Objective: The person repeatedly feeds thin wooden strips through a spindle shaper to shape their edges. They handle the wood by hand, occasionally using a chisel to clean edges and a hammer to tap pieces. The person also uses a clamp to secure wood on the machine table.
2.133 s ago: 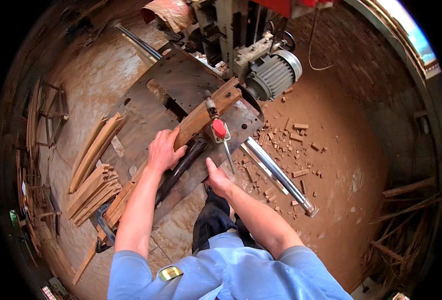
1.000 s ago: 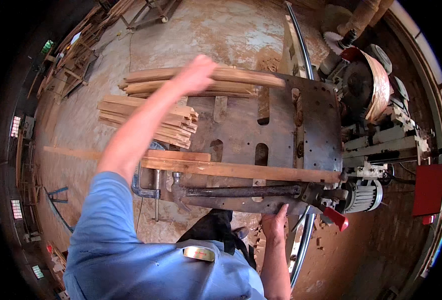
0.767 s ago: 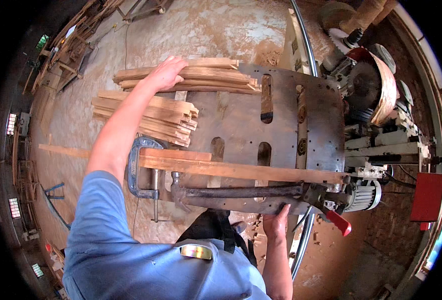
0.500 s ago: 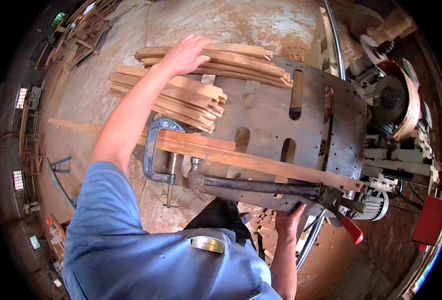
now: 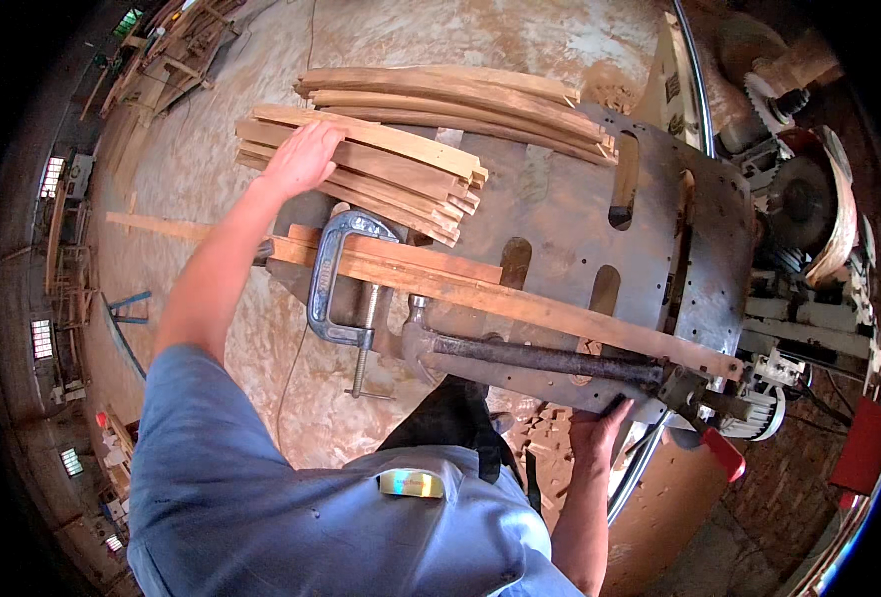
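My left hand (image 5: 306, 157) lies over the top of the nearer stack of wooden strips (image 5: 396, 171), fingers stretched across the wood. Behind that stack lies a second pile of long, slightly curved strips (image 5: 460, 99). My right hand (image 5: 595, 433) is at the near edge of the metal table (image 5: 560, 214), thumb up along the edge and the other fingers partly hidden below. Just left of the table's middle, a blue C-clamp (image 5: 326, 284) grips a long wooden bar (image 5: 520, 303) with a shorter piece beside it. A hammer (image 5: 540, 356) lies in front of the bar.
A red-handled toggle clamp (image 5: 722, 453) sits at the table's right front. Farther right stand a toothed saw blade (image 5: 764, 107) and a round disc (image 5: 799, 204) on the machine. Slots cut the tabletop. Wood offcuts (image 5: 550, 443) lie on the floor beneath; timber is stacked far left.
My left hand has come back from the far pile onto the nearer stack. The view has shifted slightly; my right hand remains at the table's edge.
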Action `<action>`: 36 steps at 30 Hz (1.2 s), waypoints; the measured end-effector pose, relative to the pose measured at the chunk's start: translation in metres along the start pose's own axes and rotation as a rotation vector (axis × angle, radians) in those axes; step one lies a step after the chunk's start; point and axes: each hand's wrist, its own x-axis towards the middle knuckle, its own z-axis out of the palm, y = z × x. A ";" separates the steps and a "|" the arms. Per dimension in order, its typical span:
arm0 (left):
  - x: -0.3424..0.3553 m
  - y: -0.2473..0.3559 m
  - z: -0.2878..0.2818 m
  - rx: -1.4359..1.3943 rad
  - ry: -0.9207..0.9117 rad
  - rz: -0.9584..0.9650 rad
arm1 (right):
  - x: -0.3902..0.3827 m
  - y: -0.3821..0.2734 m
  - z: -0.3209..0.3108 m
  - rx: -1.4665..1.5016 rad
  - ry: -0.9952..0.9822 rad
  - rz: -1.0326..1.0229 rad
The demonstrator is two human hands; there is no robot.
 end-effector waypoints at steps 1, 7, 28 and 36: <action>-0.004 -0.001 0.000 0.002 -0.023 -0.016 | 0.001 0.001 -0.004 0.001 -0.016 -0.001; -0.001 0.051 -0.060 0.031 0.146 0.195 | 0.010 0.011 -0.027 -0.060 -0.119 -0.083; -0.032 0.187 -0.093 -2.167 0.377 -0.557 | -0.050 0.024 -0.021 0.067 0.069 -0.037; -0.067 0.256 -0.072 -2.516 0.530 -0.697 | -0.095 0.044 -0.082 0.028 -0.021 0.004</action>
